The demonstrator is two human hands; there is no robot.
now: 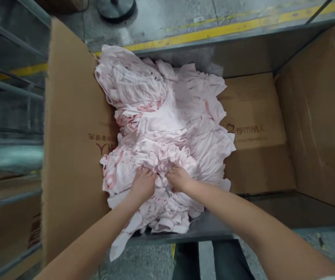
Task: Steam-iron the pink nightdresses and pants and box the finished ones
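Observation:
A big heap of pale pink garments point(167, 116) lies in a cardboard-lined bin, with gathered waistbands and darker pink trim showing among the folds. At the near part of the heap, my left hand point(144, 182) is closed, its fingers curled into the bunched cloth. Just to its right, my right hand point(179, 177) is closed on the same ruffled fabric, the fingertips partly hidden in it. A narrow gap of crumpled cloth separates the two hands. Some fabric hangs over the bin's near edge at the lower left.
Cardboard walls point(76, 136) stand at the left and right, and printed cardboard point(255, 136) covers the bin floor. A metal rack point(12, 85) is at far left. Beyond the bin's far rim are a yellow floor line point(202, 35) and a round black base point(116, 9).

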